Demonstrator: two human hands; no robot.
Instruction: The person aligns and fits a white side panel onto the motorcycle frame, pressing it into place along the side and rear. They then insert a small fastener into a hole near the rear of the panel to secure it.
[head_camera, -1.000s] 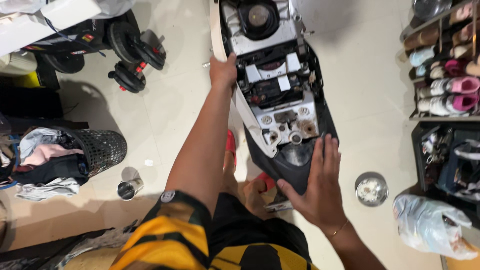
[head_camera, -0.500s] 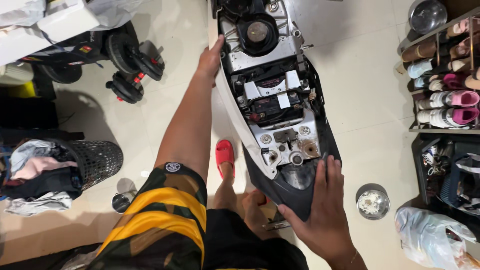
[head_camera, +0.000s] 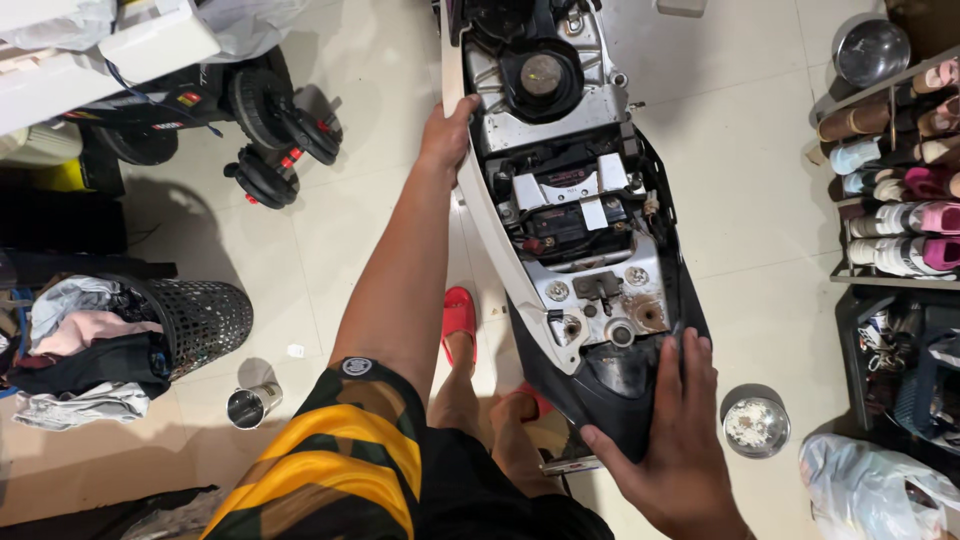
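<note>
The scooter rear body (head_camera: 590, 300) stands on the tiled floor (head_camera: 760, 190) with seat and top covers already off, exposing the battery (head_camera: 565, 215) and fuel filler cap (head_camera: 541, 73). The left hand (head_camera: 447, 130) grips the white side panel (head_camera: 478, 200); the right hand (head_camera: 668, 440) lies flat, fingers spread, on the black tail cover (head_camera: 600, 385). Both panels are not yet removed.
</note>
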